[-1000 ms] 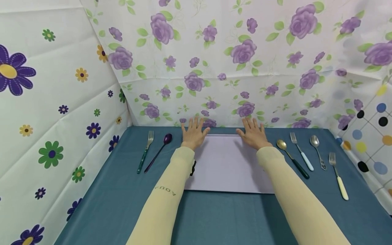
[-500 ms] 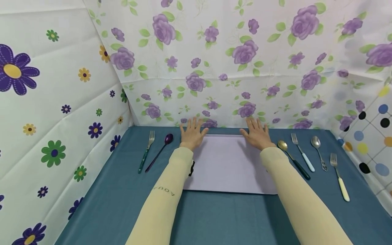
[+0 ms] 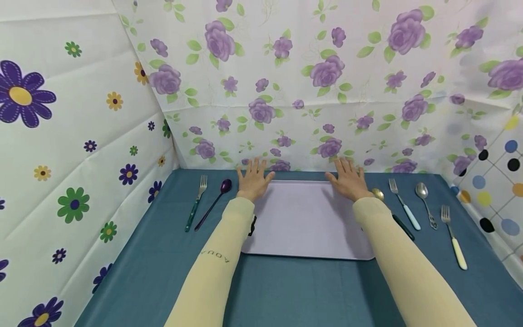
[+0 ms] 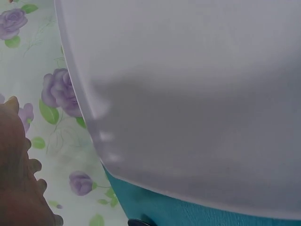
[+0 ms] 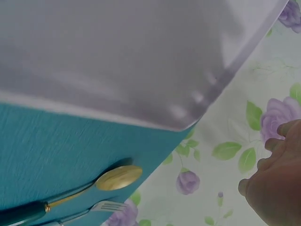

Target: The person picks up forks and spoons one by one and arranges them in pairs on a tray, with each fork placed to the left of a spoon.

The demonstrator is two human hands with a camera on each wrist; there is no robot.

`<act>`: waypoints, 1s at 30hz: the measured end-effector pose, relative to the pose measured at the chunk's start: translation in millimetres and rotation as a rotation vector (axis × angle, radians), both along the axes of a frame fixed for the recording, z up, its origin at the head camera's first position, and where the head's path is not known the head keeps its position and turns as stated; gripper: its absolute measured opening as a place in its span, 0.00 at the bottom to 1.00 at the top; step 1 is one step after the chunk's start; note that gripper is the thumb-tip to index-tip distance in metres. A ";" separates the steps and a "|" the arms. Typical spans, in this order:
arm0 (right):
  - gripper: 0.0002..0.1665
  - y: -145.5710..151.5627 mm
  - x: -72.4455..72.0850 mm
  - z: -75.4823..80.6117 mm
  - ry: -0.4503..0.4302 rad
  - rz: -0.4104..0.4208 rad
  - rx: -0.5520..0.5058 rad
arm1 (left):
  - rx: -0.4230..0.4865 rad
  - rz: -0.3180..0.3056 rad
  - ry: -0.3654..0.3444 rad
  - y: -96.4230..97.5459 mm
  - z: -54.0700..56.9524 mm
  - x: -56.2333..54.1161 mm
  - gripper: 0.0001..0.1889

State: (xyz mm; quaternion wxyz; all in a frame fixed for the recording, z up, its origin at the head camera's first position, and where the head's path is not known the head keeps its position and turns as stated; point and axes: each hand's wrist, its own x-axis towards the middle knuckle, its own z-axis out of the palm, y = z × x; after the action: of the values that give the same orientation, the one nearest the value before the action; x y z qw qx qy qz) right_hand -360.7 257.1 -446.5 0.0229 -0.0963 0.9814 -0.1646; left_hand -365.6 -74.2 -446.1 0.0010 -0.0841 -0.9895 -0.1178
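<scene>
A pale lilac tray (image 3: 306, 222) lies on the teal cloth. My left hand (image 3: 253, 184), fingers spread and straight, is over its far left corner and holds nothing. Over the far right corner is my right hand (image 3: 348, 182), also flat with fingers extended. Left of the tray lie a fork with a green handle (image 3: 196, 204) and a dark purple spoon (image 3: 213, 204). A gold spoon with a dark green handle (image 3: 403, 227) is partly hidden by my right sleeve; its bowl shows in the right wrist view.
Further right lie a fork with a pale blue handle (image 3: 404, 204), a silver spoon (image 3: 426, 204) and a fork with a cream handle (image 3: 454, 236). A flowered sheet (image 3: 294, 122) hangs behind the table, with more patterned sheets at both sides.
Both hands have drifted apart, the left one leftward and the right one rightward, with fingers still straight. The right sleeve now covers part of the gold spoon. The tray and cutlery stay in place.
</scene>
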 end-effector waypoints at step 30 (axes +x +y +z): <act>0.54 47.2 1.7 5.3 0.015 -0.038 -0.012 | 0.001 0.015 -0.009 -24.5 -4.3 -1.8 0.39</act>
State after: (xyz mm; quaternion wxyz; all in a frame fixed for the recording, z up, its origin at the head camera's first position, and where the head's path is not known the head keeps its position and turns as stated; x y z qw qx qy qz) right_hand -359.0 304.3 -441.2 0.0118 -0.0788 0.9822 -0.1701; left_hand -367.3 -98.7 -450.5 -0.0026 -0.0763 -0.9900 -0.1186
